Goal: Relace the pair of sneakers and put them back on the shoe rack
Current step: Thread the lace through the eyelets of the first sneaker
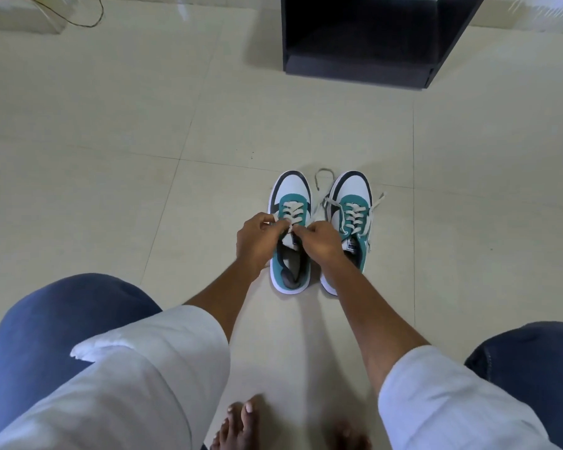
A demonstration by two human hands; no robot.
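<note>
Two teal, white and black sneakers stand side by side on the floor, toes pointing away from me. Over the left sneaker (290, 203) my left hand (257, 240) and my right hand (322, 241) each pinch an end of its white lace (291, 222) near the top eyelets. The right sneaker (351, 206) is laced, with loose lace ends (322, 180) trailing onto the floor on both sides. My right forearm hides that sneaker's heel.
A black open shoe rack (355, 66) stands on the beige tiled floor (143, 141) beyond the sneakers. A thin cable (91, 14) lies at the far left. My knees in blue jeans and my bare feet (241, 423) are close below.
</note>
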